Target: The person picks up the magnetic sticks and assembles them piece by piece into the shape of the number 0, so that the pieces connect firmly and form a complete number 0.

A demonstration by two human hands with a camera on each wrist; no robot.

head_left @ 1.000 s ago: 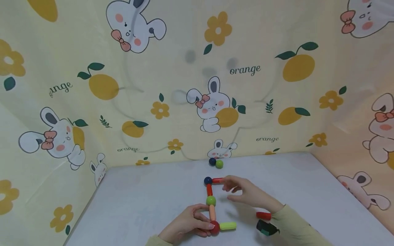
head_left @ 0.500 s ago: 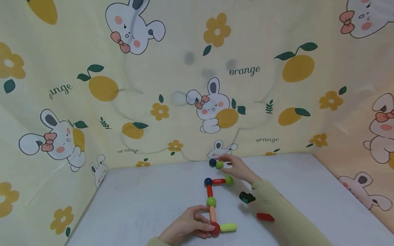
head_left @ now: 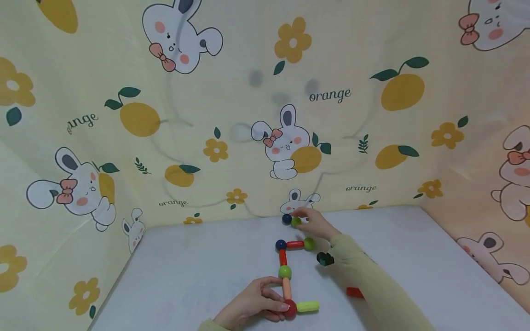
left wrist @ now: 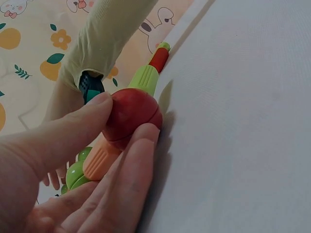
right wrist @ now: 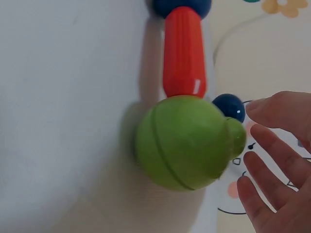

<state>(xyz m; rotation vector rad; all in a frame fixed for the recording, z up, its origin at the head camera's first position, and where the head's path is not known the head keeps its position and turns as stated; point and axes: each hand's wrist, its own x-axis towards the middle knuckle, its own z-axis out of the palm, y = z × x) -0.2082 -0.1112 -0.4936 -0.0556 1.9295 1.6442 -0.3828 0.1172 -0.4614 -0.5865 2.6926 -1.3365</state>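
Observation:
A chain of rods and balls lies on the table. My left hand (head_left: 258,299) pinches the red ball (left wrist: 131,116) at its near end, thumb on one side and fingers on the other. From that ball run a light green rod (head_left: 308,306) and a peach rod (head_left: 287,289). Beyond are a green ball (head_left: 285,272), a red rod (head_left: 283,257), a blue ball (head_left: 281,245), another red rod (right wrist: 184,53) and a green ball (right wrist: 182,143). My right hand (head_left: 315,224) reaches over a loose green ball (head_left: 296,221) at the back; in the right wrist view its fingers look spread.
A loose dark blue ball (head_left: 286,219) sits beside the loose green one, near the patterned backdrop (head_left: 223,184). A single red rod (head_left: 354,292) lies on the white table (head_left: 198,266), partly behind the right sleeve (head_left: 372,276). A dark device (head_left: 325,259) is at the right wrist.
My right hand has left the far red rod, where a green ball now shows at its end, and moved back to the loose green ball. My left hand stays on the red ball.

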